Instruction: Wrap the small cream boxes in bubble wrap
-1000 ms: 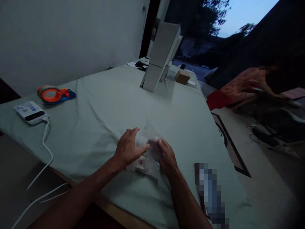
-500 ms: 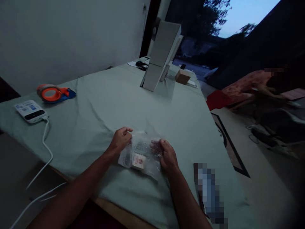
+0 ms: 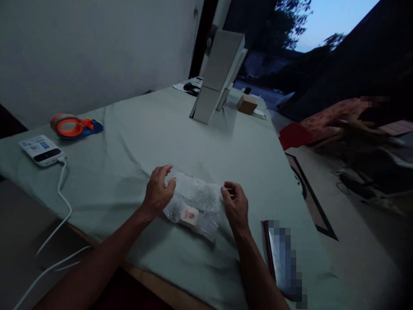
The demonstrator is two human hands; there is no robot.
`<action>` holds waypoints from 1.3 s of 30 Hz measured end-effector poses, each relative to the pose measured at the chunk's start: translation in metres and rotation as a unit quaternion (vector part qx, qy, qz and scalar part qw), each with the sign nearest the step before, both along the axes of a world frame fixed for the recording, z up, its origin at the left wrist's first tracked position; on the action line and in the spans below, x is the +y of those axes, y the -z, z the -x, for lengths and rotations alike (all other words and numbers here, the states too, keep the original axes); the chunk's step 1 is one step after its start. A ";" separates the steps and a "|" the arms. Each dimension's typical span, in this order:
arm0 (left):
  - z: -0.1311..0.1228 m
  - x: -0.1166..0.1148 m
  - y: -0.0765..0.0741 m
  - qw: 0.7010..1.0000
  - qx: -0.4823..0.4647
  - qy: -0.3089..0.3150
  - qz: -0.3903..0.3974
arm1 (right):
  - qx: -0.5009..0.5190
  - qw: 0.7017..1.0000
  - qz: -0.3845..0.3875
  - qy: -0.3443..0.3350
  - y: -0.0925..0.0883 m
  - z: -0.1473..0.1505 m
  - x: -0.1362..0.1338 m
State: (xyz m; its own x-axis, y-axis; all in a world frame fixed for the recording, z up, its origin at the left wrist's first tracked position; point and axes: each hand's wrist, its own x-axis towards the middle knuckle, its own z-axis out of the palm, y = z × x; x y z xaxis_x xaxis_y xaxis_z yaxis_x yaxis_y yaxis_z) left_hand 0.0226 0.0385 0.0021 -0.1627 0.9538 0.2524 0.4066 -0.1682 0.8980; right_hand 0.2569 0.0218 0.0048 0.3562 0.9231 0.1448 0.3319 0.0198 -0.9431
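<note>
A clear bubble-wrap packet (image 3: pixel 195 206) with a small white-and-red label lies flat on the pale green cloth (image 3: pixel 167 129) over the table. My left hand (image 3: pixel 158 191) rests at the packet's left end, fingers curled loosely and touching its edge. My right hand (image 3: pixel 235 204) sits at the packet's right end, fingers bent and slightly apart, just off the wrap. Neither hand grips it.
A white power bank (image 3: pixel 41 150) with a white cable (image 3: pixel 63 202) lies at the far left, and an orange tape dispenser (image 3: pixel 72 126) behind it. A folded grey card stand (image 3: pixel 216 77) and a small brown box (image 3: pixel 247 103) stand at the back. A dark flat thing (image 3: pixel 282 258) lies right of my forearm. Another person sits at the far right.
Both hands have moved apart from the middle of the packet to its two ends. The packet now lies spread flat, and my right hand has let go of it.
</note>
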 end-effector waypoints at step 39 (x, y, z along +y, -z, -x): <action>0.001 -0.088 0.047 0.909 0.336 0.247 -0.007 | -0.275 0.922 -0.016 -0.271 0.024 0.035 -0.058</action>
State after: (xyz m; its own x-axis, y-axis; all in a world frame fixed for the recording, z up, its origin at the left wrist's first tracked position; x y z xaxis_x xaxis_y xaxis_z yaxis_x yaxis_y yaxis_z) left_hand 0.0216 -0.0491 -0.0446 0.4797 0.8646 0.1496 0.7347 -0.4890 0.4702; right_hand 0.2219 -0.0360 -0.0193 -0.2910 0.9363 0.1966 0.6930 0.3480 -0.6314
